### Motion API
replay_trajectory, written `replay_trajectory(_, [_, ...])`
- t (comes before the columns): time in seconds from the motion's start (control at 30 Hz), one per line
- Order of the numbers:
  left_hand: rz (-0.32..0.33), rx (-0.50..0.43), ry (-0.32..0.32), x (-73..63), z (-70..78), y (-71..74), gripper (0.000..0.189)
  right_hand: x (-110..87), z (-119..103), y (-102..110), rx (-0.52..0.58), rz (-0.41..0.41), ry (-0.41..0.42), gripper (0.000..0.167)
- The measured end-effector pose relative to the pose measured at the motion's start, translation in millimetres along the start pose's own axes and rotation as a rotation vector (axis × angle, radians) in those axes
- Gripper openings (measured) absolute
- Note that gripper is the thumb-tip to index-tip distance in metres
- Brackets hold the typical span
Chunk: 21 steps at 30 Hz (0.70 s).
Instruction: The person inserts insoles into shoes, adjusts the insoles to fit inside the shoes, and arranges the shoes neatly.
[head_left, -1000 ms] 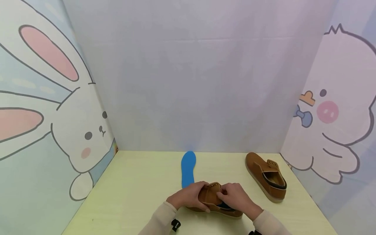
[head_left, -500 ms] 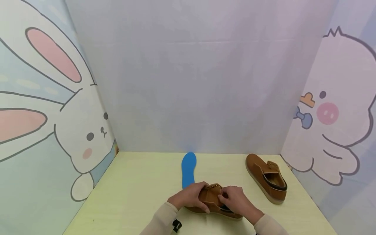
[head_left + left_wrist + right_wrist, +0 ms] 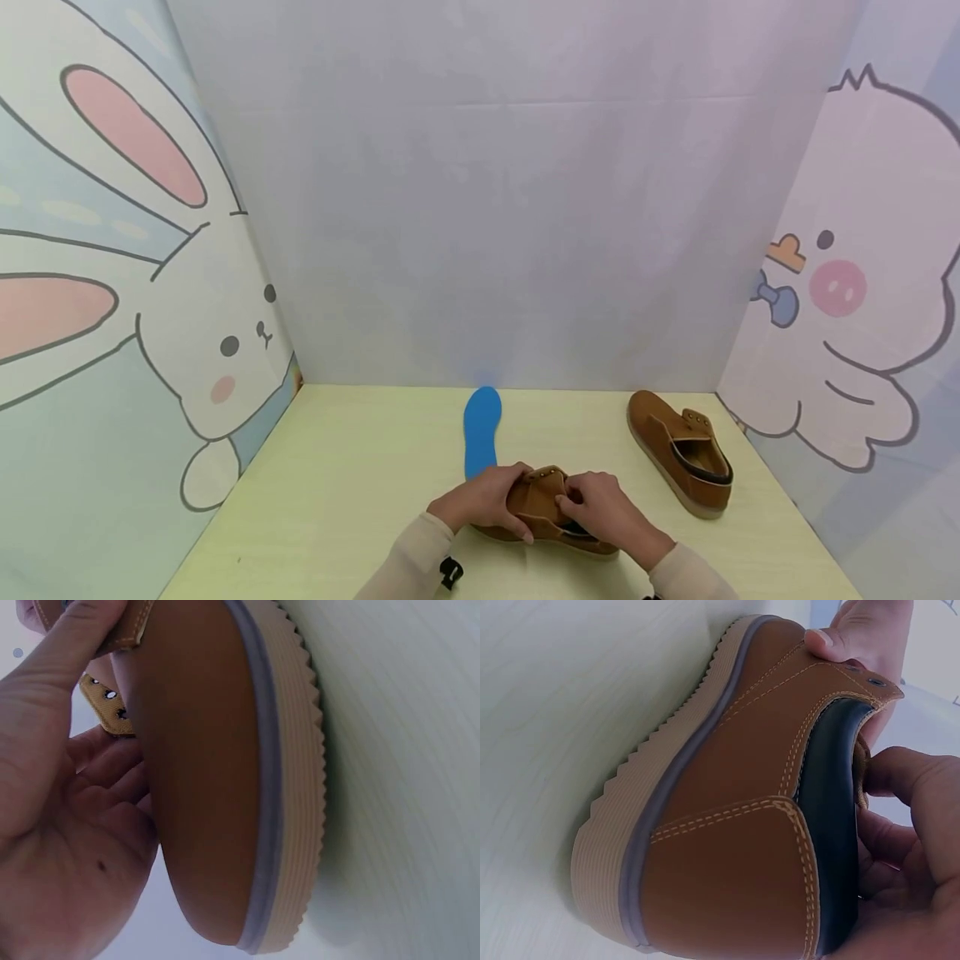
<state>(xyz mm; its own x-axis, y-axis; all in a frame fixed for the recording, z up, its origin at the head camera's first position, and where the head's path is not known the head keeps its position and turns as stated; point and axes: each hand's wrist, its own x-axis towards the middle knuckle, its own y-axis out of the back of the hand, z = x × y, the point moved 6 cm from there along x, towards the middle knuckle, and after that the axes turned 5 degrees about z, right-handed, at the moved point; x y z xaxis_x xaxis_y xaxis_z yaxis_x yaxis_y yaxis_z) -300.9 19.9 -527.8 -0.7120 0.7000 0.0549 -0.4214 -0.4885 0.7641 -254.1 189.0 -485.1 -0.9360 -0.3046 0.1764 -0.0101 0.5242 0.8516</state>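
Note:
A brown leather shoe (image 3: pixel 538 500) with a pale ridged sole lies in front of me, toe to the left. My left hand (image 3: pixel 486 498) grips its front part: the thumb lies on the near lace flap, the fingers pass round the far side. Over the dark-padded opening (image 3: pixel 832 780) is my right hand (image 3: pixel 603 510), thumb and forefinger pinching a brown edge just inside the shoe, seen in the right wrist view. Its other fingers reach down at the opening and are partly hidden. Several eyelets show on the far lace flap (image 3: pixel 107 697).
Behind the left hand lies a blue insole (image 3: pixel 481 429), its near end covered by that hand. The matching brown shoe (image 3: pixel 678 454) rests on the pale table (image 3: pixel 360 467) at the right. Walls printed with cartoon animals stand on both sides.
Over the last second the right hand has shifted slightly at the shoe's opening, so less of the dark lining shows. The left hand keeps its grip, and the insole and other shoe stay put.

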Motion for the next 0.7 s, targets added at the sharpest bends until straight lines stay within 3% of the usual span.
replay_trajectory(0.17, [0.000, -0.010, 0.020, -0.6, -0.4, -2.8, 0.081, -5.0, 0, 6, -0.044, 0.049, 0.018, 0.026])
replay_trajectory(0.27, [-0.001, -0.023, 0.027, -0.2, -0.7, -3.9, 0.079, -8.0, 2, 12, -0.051, 0.073, -0.017, 0.024])
replay_trajectory(0.47, [0.023, -0.011, 0.021, 1.1, 0.2, 0.5, 0.080, -12.9, 8, 14, -0.074, -0.071, -0.058, 0.100])
replay_trajectory(0.57, [0.030, 0.003, 0.013, 1.5, 0.7, 2.9, 0.082, -13.3, 10, 9, -0.100, -0.162, -0.044, 0.113])
replay_trajectory(0.7, [0.017, 0.008, 0.010, 0.8, 0.6, 2.6, 0.084, -10.5, 13, 2, -0.146, -0.207, -0.035, 0.117])
